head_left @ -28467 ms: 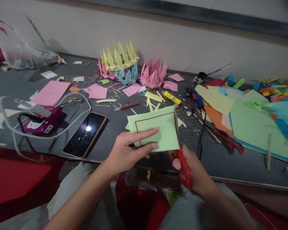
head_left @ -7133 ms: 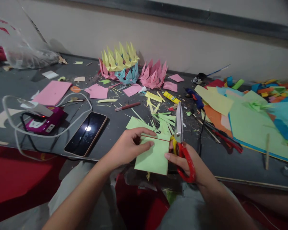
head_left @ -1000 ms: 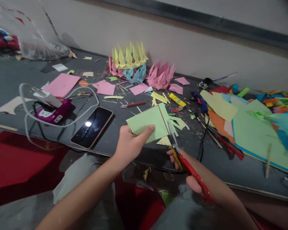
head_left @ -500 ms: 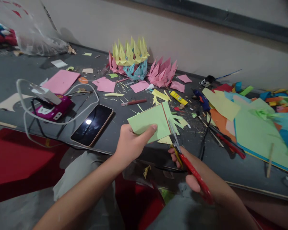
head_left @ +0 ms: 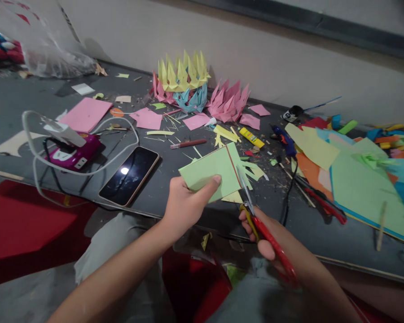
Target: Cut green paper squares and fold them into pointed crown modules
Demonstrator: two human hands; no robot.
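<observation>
My left hand (head_left: 188, 199) grips a pale green sheet of paper (head_left: 210, 172), thumb on top and the fingers hidden underneath. A dark red line runs along the paper's right side. In my right hand (head_left: 256, 229) are scissors (head_left: 272, 249) with red and yellow handles. Their blades meet the paper's lower right edge, close to the red line. Cut green strips (head_left: 251, 170) lie just beyond that edge, and a yellow piece of paper (head_left: 233, 197) shows under the sheet.
Behind stand folded paper crowns (head_left: 183, 78) in yellow, pink and blue. A phone (head_left: 129, 175) and a purple power strip (head_left: 74, 152) with cables lie left. To the right are a glue gun (head_left: 283, 139), red-handled pliers (head_left: 323, 202) and stacked coloured paper (head_left: 366, 193).
The scissors' handles have drawn closer together as my right hand's fingers close. The paper and my left hand stay nearly where they were.
</observation>
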